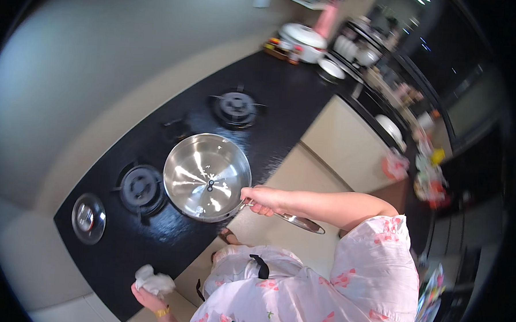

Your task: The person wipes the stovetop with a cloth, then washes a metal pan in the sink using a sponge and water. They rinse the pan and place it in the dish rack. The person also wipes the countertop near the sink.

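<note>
A shiny stainless steel pan (197, 169) is at the front of the black countertop, partly over the gap between the two burners. My right hand (262, 200) grips its long metal handle (305, 223) close to the pan wall. Small bright reflections and what may be drops show on the pan's inside; whether its base touches the counter I cannot tell. At the lower left, my left hand (148, 296) clutches a crumpled white cloth or paper towel (154, 282) near the counter's front edge. A clear domed glass lid (88, 219) lies on the counter at the left.
One gas burner (140, 188) sits left of the pan, another (238, 107) beyond it. A white lidded pot (304, 42) and small condiment bottles (280, 49) stand in the far corner. Nearby are a white bowl (331, 70), a dish rack (358, 46) and plastic bags (429, 185).
</note>
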Demonstrator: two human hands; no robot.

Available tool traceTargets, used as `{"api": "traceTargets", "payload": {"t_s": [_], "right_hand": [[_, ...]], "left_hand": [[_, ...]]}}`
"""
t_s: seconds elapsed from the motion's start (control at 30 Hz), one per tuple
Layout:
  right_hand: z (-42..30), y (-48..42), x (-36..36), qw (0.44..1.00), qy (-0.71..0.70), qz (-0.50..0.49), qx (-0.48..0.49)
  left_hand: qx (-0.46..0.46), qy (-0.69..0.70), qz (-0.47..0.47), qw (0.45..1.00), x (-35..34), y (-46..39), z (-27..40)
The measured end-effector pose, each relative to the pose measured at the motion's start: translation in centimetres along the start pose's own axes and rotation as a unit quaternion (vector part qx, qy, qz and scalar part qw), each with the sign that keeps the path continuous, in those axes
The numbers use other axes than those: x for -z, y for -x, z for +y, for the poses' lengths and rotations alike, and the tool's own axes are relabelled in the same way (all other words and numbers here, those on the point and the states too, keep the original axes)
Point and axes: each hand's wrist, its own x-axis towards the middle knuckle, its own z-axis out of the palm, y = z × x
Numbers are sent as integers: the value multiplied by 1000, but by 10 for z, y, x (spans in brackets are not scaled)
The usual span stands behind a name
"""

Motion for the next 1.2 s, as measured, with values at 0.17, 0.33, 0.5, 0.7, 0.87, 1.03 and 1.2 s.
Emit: {"api": "traceTargets", "payload": {"t_s": [0.17, 0.33, 0.5, 0.7, 0.87, 1.03, 1.2], "right_hand": [[85, 75, 56, 990, -117, 84, -10], [181, 126, 129, 961, -237, 141, -17], [266, 166, 219, 913, -327, 241, -18], [351, 202, 344, 882, -382, 275, -27], [389, 223, 459, 848, -446, 286, -11], [393, 241, 571, 829, -436, 350, -19], [372, 250, 681, 801, -474, 364, -16]], "left_hand": [[83, 29, -206, 975, -88, 16, 37], [168, 53, -402, 898, -223, 60, 45], [129, -19, -474, 871, -372, 112, 11], [85, -10, -506, 859, -580, 193, 0], [0, -10, -515, 857, -742, 231, -2], [-57, 8, -487, 871, -893, 238, -21], [-131, -39, -469, 872, -1034, 211, -79]]}}
